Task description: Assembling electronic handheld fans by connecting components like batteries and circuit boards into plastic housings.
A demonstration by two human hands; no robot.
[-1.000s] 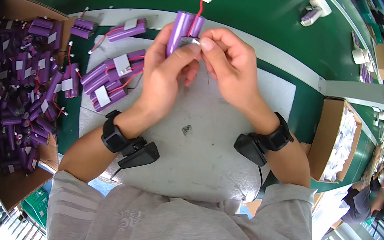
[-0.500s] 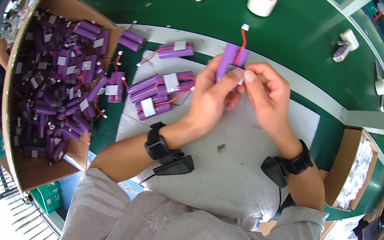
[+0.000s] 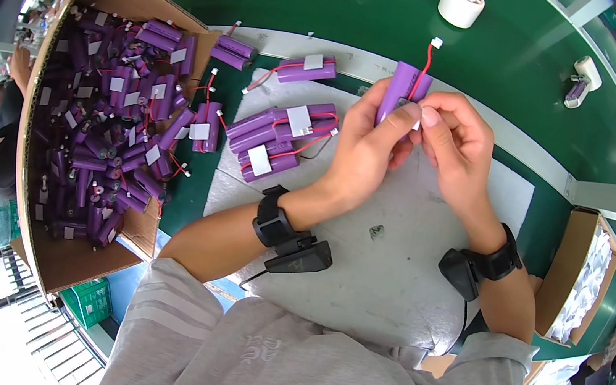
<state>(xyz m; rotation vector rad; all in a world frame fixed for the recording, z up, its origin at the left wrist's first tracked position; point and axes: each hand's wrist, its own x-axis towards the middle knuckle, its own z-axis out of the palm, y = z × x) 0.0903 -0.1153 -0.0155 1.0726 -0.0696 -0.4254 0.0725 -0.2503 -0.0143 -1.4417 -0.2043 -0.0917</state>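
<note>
A purple battery pack [image 3: 399, 88] with a red wire and a white plug at its far end stands tilted in my left hand [image 3: 368, 142], whose fingers and thumb wrap its lower part. Close against it, my right hand [image 3: 456, 145] is closed in a pinch. At its thumb and fingertip a bit of a small white patch [image 3: 417, 127] shows, beside the pack; most of it is covered by the fingers. On the pale mat to the left lie several more purple battery packs [image 3: 258, 126] with white patches and red wires.
A large cardboard box [image 3: 76, 268] full of purple packs stands at the left. A smaller carton [image 3: 561, 258] of white pieces is at the right. White tape rolls [image 3: 460, 5] lie on the green table beyond a metal rail [image 3: 528, 156]. People are at the far left.
The whole view has shifted, so things appear farther right and slightly higher. Both hands stay together at the pack, with the fingers making only small movements at the white patch.
</note>
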